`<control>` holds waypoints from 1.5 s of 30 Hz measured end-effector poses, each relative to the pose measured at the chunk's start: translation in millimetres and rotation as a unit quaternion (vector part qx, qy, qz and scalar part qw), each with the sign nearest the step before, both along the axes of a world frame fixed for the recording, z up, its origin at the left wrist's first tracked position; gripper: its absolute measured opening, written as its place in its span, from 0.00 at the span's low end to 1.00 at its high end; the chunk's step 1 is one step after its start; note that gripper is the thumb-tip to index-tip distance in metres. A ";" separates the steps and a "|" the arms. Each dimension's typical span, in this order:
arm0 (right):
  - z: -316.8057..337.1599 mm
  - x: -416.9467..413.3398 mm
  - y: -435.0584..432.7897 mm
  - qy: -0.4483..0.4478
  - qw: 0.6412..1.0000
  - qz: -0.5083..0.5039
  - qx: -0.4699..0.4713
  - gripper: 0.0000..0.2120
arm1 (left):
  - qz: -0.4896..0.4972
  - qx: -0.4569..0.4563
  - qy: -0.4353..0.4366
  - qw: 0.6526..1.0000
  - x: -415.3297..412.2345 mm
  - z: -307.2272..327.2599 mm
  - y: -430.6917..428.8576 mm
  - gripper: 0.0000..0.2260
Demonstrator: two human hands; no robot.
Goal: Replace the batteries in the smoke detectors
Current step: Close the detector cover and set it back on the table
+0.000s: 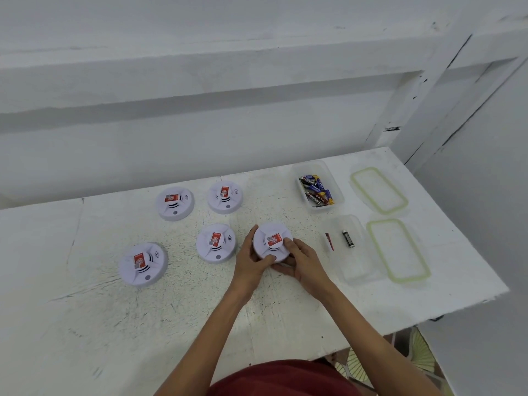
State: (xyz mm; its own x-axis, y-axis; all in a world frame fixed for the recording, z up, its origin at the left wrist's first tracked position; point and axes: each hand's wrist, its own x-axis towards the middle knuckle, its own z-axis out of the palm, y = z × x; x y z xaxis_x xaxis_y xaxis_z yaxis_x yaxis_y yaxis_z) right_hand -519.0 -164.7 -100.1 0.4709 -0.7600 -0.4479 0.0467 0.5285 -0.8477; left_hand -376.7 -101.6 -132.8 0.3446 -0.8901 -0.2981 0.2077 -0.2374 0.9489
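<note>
Left grip [251,261] and right grip [303,262] both clasp one smoke detector [273,241]. Opening step judged in hand. Next: twist its base off.

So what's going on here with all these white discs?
A person grips one smoke detector with the left hand and right hand at the table. Four more detectors lie face up to its left. The far tub holds a heap of batteries; the near tub holds two cells. Both lids lie beside them.
</note>
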 end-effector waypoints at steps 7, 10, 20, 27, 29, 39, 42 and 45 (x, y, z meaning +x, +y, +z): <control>0.5 0.3 -0.6 -0.001 1.000 0.003 0.002 0.17 | 0.001 -0.010 0.011 1.000 0.2 -2.1 0.3 0.42; -0.6 -0.1 -0.3 -0.001 1.000 0.003 0.001 0.17 | -0.002 -0.011 0.010 1.000 1.7 -3.1 0.2 0.40; -3.6 0.3 -1.0 0.001 1.000 0.000 0.008 0.18 | 0.056 0.002 0.213 0.976 9.3 -3.1 -0.5 0.20; -4.3 0.3 -0.9 0.002 1.000 -0.002 0.007 0.17 | 0.060 -0.012 0.207 0.976 8.9 -7.0 -0.4 0.19; -4.3 0.3 -0.6 0.004 1.000 0.000 0.005 0.17 | 0.060 -0.011 0.208 0.976 9.1 -6.9 -0.3 0.18; -3.4 0.6 -0.5 0.007 1.000 -0.002 0.004 0.16 | 0.064 -0.016 0.224 0.972 10.3 -11.3 -0.7 0.20; -3.4 0.7 0.0 0.009 1.000 -0.002 0.002 0.16 | 0.067 -0.021 0.230 0.971 11.0 -14.0 -1.0 0.20; -2.9 1.0 0.4 0.008 1.000 -0.004 0.002 0.16 | 0.072 -0.024 0.237 0.969 10.5 -12.8 -0.8 0.20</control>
State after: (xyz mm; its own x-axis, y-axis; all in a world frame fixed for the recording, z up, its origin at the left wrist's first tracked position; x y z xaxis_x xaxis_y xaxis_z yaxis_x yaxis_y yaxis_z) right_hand -518.0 -164.3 -103.0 0.4582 -0.7619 -0.4578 0.0367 0.5308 -0.8467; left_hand -366.1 -102.4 -145.6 0.3018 -0.8593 -0.4130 0.6499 -0.1315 0.7485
